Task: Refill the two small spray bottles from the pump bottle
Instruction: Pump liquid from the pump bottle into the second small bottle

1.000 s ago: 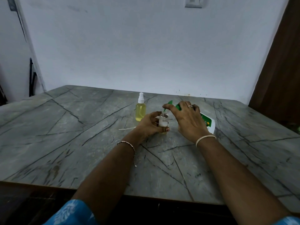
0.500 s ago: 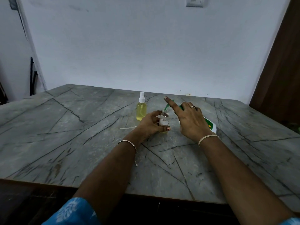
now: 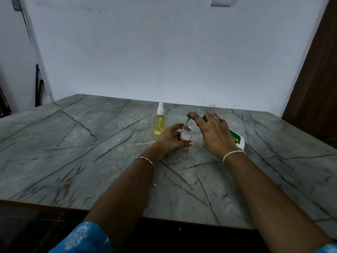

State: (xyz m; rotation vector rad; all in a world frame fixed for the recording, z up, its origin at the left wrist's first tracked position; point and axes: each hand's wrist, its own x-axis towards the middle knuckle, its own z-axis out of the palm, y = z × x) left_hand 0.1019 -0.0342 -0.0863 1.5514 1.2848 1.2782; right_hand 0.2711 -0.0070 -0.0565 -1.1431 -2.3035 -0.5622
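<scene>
Capped yellow spray bottle (image 3: 160, 124) upright; open clear bottle (image 3: 185, 133) beside it; white-green pump bottle (image 3: 235, 138) tilted.

Setting: domestic room, plain. Evidence: grey marble-patterned table (image 3: 91, 143) pushed against a bare painted wall (image 3: 164, 52); wall switch plate (image 3: 219, 1) above; dark wooden door (image 3: 317, 79) at right; household toiletry bottles on the tabletop.

Dim, flat, bluish light all round; faint soft shadows under the forearms on the table (image 3: 76, 147). No glare. Wide-angle lens bends the edges, and the image stays slightly soft.
</scene>
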